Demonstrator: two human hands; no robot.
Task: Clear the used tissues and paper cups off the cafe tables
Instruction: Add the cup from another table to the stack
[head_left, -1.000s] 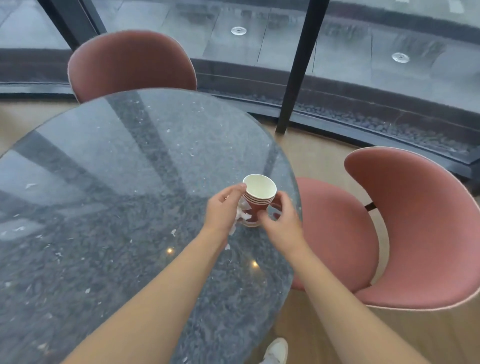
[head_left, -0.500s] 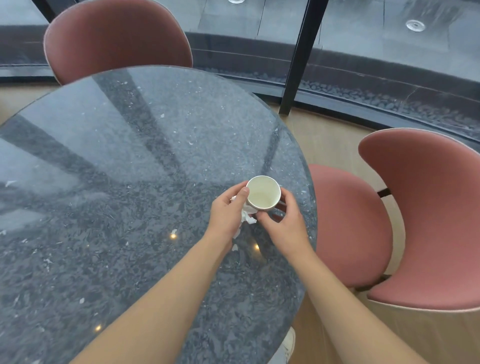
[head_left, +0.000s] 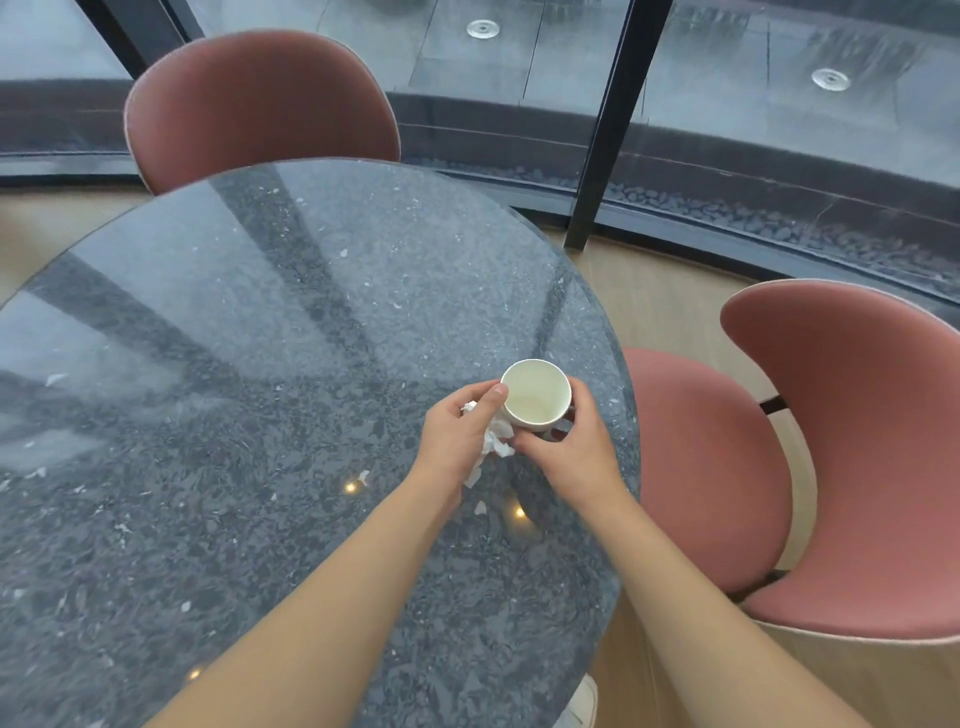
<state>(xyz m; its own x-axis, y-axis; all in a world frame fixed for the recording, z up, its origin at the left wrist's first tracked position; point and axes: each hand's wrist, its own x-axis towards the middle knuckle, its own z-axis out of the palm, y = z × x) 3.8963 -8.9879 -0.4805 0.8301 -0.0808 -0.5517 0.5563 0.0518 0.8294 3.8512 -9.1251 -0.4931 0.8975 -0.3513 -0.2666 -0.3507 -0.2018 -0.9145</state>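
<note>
Filling most of the view, a round table bears one cup near its right edge. Right hand grasps the cup; left hand clutches a tissue, probably to stuff inside.

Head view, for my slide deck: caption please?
Both hands, left hand with crumpled tissue, right hand, hold a paper cup over the table.
</note>
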